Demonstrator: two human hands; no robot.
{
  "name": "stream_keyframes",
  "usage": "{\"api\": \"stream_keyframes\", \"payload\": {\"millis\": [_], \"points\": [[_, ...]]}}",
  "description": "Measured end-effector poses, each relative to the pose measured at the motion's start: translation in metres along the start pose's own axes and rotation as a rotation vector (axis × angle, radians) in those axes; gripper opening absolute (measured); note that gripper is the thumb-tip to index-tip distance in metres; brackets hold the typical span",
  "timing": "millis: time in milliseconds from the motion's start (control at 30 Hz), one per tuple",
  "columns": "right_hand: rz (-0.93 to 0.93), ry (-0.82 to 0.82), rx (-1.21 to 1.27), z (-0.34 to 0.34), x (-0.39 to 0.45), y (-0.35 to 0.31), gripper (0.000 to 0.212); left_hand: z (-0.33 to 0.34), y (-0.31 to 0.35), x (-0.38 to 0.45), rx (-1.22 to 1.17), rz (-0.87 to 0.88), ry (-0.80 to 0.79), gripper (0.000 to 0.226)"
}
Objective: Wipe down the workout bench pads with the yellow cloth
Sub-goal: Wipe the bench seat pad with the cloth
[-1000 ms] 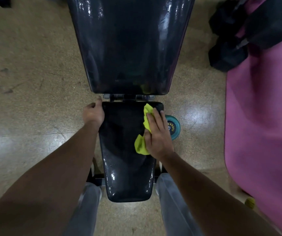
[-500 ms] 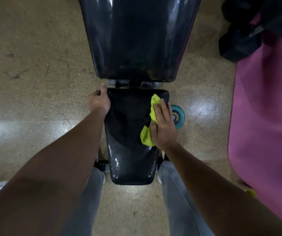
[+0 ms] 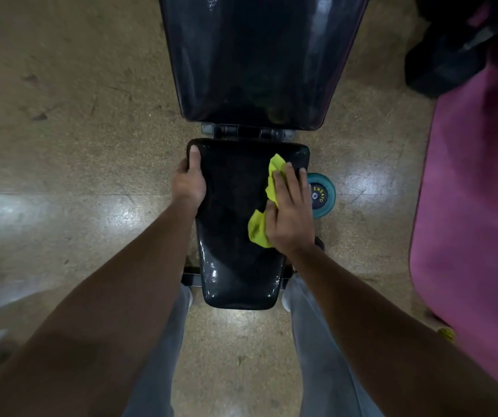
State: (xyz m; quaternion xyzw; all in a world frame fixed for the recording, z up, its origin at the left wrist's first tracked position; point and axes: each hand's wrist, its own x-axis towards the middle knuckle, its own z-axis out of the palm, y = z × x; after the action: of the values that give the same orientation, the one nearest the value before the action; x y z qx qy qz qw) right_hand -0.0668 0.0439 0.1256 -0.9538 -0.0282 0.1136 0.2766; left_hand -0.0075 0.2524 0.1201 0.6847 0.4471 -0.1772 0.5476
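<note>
- Yellow cloth (image 3: pixel 267 203): crumpled, lying on the right part of the seat pad under the right hand; one fold shows past the fingertips, another beside the thumb.
- Right hand (image 3: pixel 290 215): palm down, fingers straight and laid flat, pressing the cloth against the pad; nothing curled round it.
- Left hand (image 3: pixel 189 183): at the left edge of the seat pad, thumb lying on top of the pad, fingers wrapped over the side, gripping that edge.
- Seat pad (image 3: pixel 235 236): glossy black, narrowing toward the person, between the two hands; wet-looking highlights on the part nearer than the hands.
- Back pad (image 3: pixel 256 61): larger glossy black pad, beyond both hands, apart from the seat pad across a metal hinge bracket (image 3: pixel 247 132).
- Teal weight plate (image 3: pixel 321 195): round, on the floor just right of the right hand, partly hidden by it.
- Pink mat (image 3: pixel 476 191): on the floor, well to the right of the right hand.
- Grey trouser legs (image 3: pixel 311 326): either side of the near end of the seat pad.
- Speckled tan floor (image 3: pixel 76 130): polished, left of the left hand.
</note>
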Motion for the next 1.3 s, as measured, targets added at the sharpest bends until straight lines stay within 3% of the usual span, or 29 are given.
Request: {"api": "stream_keyframes", "payload": {"millis": [233,367,433,567,667,733,867,1100,1200,1300], "points": [[-0.187,-0.082,-0.037,0.0,-0.027,-0.002,0.06,0.001,-0.001,0.003,-0.137,-0.106,-0.011,0.07],[-0.079,-0.054,-0.053,-0.003,-0.006,0.001,0.062,-0.005,-0.025,0.03,-0.236,-0.181,-0.052,0.12],[-0.045,-0.054,-0.081,0.001,0.006,-0.019,0.064,-0.004,-0.044,0.053,-0.252,-0.227,-0.082,0.13],[-0.26,-0.141,-0.092,0.012,-0.014,-0.041,0.063,-0.003,-0.029,0.035,-0.286,-0.264,-0.13,0.115],[-0.382,-0.173,-0.106,0.008,-0.015,-0.027,0.059,-0.004,-0.028,0.031,-0.313,-0.258,-0.124,0.12],[-0.327,-0.174,-0.135,0.007,0.004,-0.031,0.06,-0.004,-0.019,0.022,-0.307,-0.266,-0.11,0.123],[-0.221,-0.204,-0.197,0.016,0.03,-0.062,0.065,-0.004,-0.013,0.017,-0.354,-0.266,-0.088,0.104],[-0.422,-0.265,-0.178,0.019,-0.018,-0.063,0.063,-0.002,-0.05,0.056,-0.388,-0.295,-0.191,0.112],[-0.313,-0.202,-0.19,0.019,0.0,-0.066,0.063,-0.001,-0.063,0.072,-0.425,-0.318,-0.228,0.113],[-0.215,-0.238,-0.189,0.026,0.002,-0.091,0.067,-0.003,-0.036,0.046,-0.413,-0.319,-0.192,0.092]]}}
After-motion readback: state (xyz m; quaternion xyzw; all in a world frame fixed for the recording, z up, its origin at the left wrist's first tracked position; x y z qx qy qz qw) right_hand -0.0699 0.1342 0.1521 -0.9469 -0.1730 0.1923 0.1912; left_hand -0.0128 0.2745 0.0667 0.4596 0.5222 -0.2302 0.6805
